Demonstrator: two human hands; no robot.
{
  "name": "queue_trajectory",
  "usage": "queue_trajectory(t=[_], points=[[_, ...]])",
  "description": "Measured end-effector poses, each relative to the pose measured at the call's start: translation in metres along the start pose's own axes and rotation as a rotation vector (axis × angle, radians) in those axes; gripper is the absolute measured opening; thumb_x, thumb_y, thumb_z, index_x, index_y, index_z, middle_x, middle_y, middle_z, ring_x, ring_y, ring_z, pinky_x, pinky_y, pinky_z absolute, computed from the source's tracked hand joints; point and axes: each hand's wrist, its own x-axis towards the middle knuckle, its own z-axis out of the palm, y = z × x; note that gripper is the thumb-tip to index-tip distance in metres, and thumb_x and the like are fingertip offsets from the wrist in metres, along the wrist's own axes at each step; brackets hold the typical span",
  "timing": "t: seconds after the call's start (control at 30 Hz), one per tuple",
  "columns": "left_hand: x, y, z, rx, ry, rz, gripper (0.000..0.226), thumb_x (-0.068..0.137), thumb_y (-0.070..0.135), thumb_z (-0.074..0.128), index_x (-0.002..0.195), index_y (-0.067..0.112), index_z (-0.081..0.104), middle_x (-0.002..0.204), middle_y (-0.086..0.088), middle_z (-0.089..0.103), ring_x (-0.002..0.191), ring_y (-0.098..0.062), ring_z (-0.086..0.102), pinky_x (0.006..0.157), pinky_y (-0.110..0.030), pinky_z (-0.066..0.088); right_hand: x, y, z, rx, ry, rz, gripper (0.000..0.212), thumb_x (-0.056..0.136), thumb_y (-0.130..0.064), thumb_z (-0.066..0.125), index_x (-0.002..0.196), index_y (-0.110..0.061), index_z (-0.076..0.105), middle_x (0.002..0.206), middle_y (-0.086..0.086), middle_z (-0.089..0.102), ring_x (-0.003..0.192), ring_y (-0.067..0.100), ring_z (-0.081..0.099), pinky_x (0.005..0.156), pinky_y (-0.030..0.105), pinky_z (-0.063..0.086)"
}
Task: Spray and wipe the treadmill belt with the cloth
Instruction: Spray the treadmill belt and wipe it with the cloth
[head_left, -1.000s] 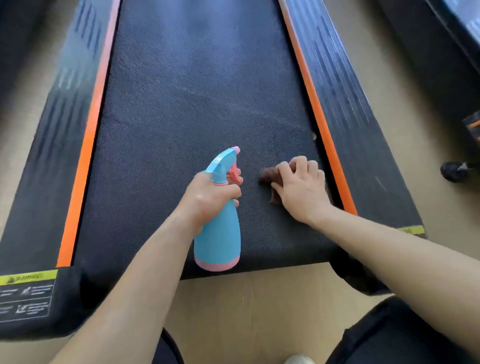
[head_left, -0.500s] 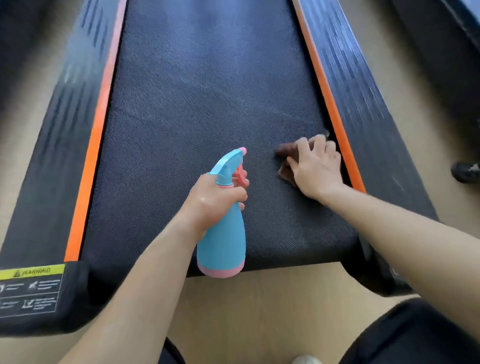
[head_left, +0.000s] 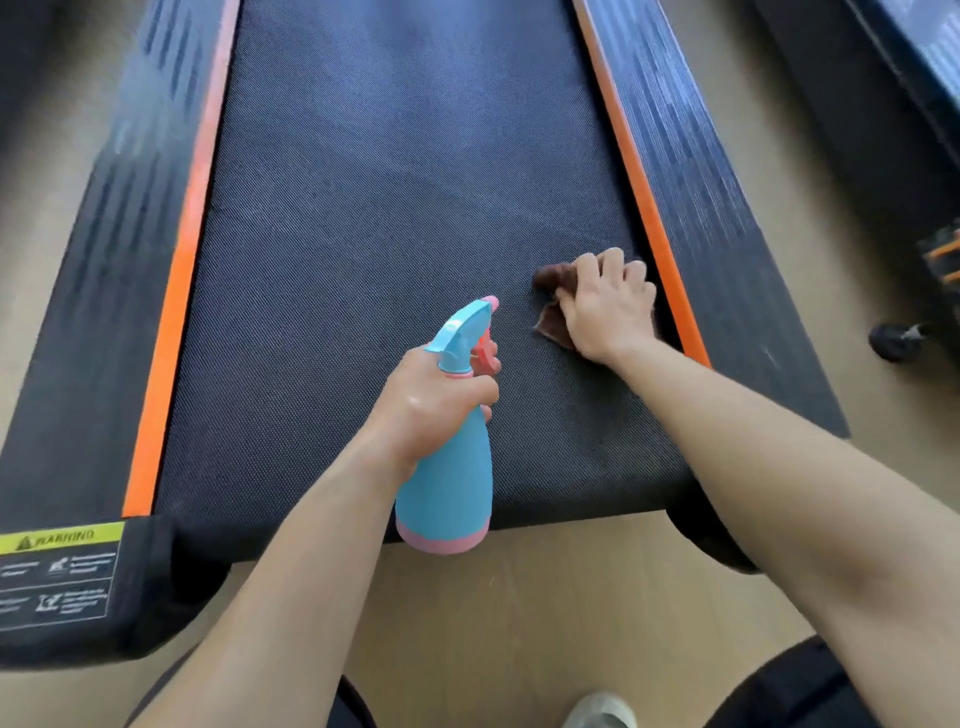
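- My left hand (head_left: 436, 400) is clamped round the neck of the spray bottle (head_left: 447, 488), with the thumb across the near side and a finger on the pink trigger.
- The spray bottle is blue with a pink base band and a pink nozzle tip. I hold it upright over the near end of the treadmill belt (head_left: 389, 208), about midway across its width, with the nozzle pointing up the belt.
- I cannot tell whether the bottle's base touches anything.
- My right hand (head_left: 605, 306) lies palm down on the cloth (head_left: 550, 322), fingers bent over its far edge, pressing it onto the belt.
- The cloth is brown and bunched. It sits on the right side of the belt, towards the near end, and shows only at the left of my hand.
- My hands are apart, the right one further up the belt than the left.
- The right orange strip (head_left: 639, 197) borders the belt just beside my right hand. The left orange strip (head_left: 176, 291) borders the opposite edge.
- A yellow warning label (head_left: 57, 571) sits on the black end cover left of the belt's near end.
- The beige floor (head_left: 545, 597) lies past the belt's near end, and the toe of a pale shoe (head_left: 600, 712) rests on it.
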Motion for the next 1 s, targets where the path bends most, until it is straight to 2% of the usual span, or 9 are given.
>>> queue_trajectory(t=[0.07, 0.2, 0.3, 0.37, 0.5, 0.57, 0.7, 0.87, 1.0], points=[[-0.002, 0.0, 0.0, -0.028, -0.029, -0.003, 0.039, 0.065, 0.013, 0.067, 0.09, 0.041, 0.078, 0.097, 0.001, 0.078, 0.078, -0.014, 0.068, 0.089, -0.052, 0.062, -0.04, 0.004, 0.001, 0.0, 0.037, -0.074, 0.038, 0.097, -0.048, 0.049, 0.118, -0.017, 0.051, 0.125, 0.013, 0.047, 0.11, 0.039, 0.045, 0.088, 0.051, 0.04], [0.001, 0.01, 0.008, -0.023, -0.075, 0.007, 0.031, 0.069, 0.009, 0.07, 0.096, 0.024, 0.077, 0.1, -0.004, 0.078, 0.072, -0.015, 0.066, 0.089, -0.05, 0.061, -0.142, 0.015, 0.0, 0.05, 0.088, -0.229, 0.037, 0.088, -0.049, 0.048, 0.111, -0.021, 0.057, 0.116, 0.005, 0.052, 0.1, 0.035, 0.047, 0.079, 0.048, 0.043], [0.006, 0.024, 0.014, -0.008, -0.149, 0.045, 0.033, 0.066, 0.012, 0.068, 0.088, 0.036, 0.076, 0.106, -0.004, 0.078, 0.072, -0.014, 0.066, 0.087, -0.042, 0.062, -0.174, 0.019, -0.001, 0.072, 0.073, -0.278, 0.036, 0.09, -0.049, 0.048, 0.111, -0.023, 0.06, 0.115, 0.003, 0.055, 0.099, 0.033, 0.048, 0.079, 0.046, 0.045], [0.008, 0.029, 0.016, -0.01, -0.16, 0.064, 0.03, 0.063, 0.015, 0.067, 0.088, 0.03, 0.076, 0.106, -0.001, 0.078, 0.07, -0.014, 0.066, 0.083, -0.038, 0.061, -0.156, 0.024, -0.004, 0.049, 0.028, -0.274, 0.037, 0.093, -0.051, 0.047, 0.113, -0.023, 0.06, 0.115, 0.004, 0.054, 0.099, 0.034, 0.049, 0.079, 0.049, 0.047], [0.012, 0.026, 0.012, -0.08, -0.184, 0.085, 0.03, 0.066, 0.012, 0.068, 0.094, 0.019, 0.076, 0.096, 0.011, 0.075, 0.078, -0.013, 0.068, 0.088, -0.048, 0.061, -0.064, 0.017, -0.006, 0.019, -0.038, 0.072, 0.041, 0.099, -0.049, 0.049, 0.129, -0.02, 0.049, 0.132, 0.011, 0.043, 0.116, 0.037, 0.041, 0.096, 0.051, 0.039], [0.015, 0.021, 0.008, -0.103, -0.189, 0.08, 0.032, 0.066, 0.013, 0.069, 0.096, 0.019, 0.077, 0.095, 0.01, 0.074, 0.076, -0.013, 0.069, 0.089, -0.048, 0.06, -0.037, 0.008, -0.002, -0.01, -0.007, 0.156, 0.044, 0.101, -0.05, 0.047, 0.133, -0.02, 0.046, 0.136, 0.013, 0.04, 0.119, 0.038, 0.039, 0.098, 0.05, 0.035], [0.018, 0.018, 0.005, -0.165, -0.163, 0.086, 0.037, 0.066, 0.012, 0.068, 0.102, 0.014, 0.076, 0.099, 0.01, 0.076, 0.079, -0.014, 0.068, 0.079, -0.035, 0.063, -0.034, 0.008, 0.004, -0.055, 0.042, 0.158, 0.042, 0.102, -0.049, 0.044, 0.131, -0.018, 0.045, 0.134, 0.014, 0.04, 0.119, 0.039, 0.04, 0.094, 0.05, 0.036], [0.012, 0.013, 0.003, -0.112, -0.102, 0.095, 0.032, 0.066, 0.012, 0.068, 0.096, 0.018, 0.077, 0.107, 0.005, 0.078, 0.081, -0.014, 0.069, 0.088, -0.046, 0.061, -0.033, 0.01, 0.005, -0.041, 0.058, 0.139, 0.041, 0.101, -0.052, 0.043, 0.128, -0.021, 0.047, 0.133, 0.013, 0.041, 0.117, 0.038, 0.041, 0.092, 0.048, 0.035], [0.001, 0.013, 0.0, -0.037, -0.089, 0.099, 0.031, 0.065, 0.013, 0.066, 0.094, 0.022, 0.076, 0.104, 0.004, 0.078, 0.069, -0.017, 0.067, 0.081, -0.04, 0.062, -0.031, 0.012, 0.003, -0.007, 0.058, 0.114, 0.041, 0.101, -0.053, 0.042, 0.128, -0.022, 0.046, 0.132, 0.013, 0.042, 0.117, 0.038, 0.041, 0.092, 0.05, 0.036]])
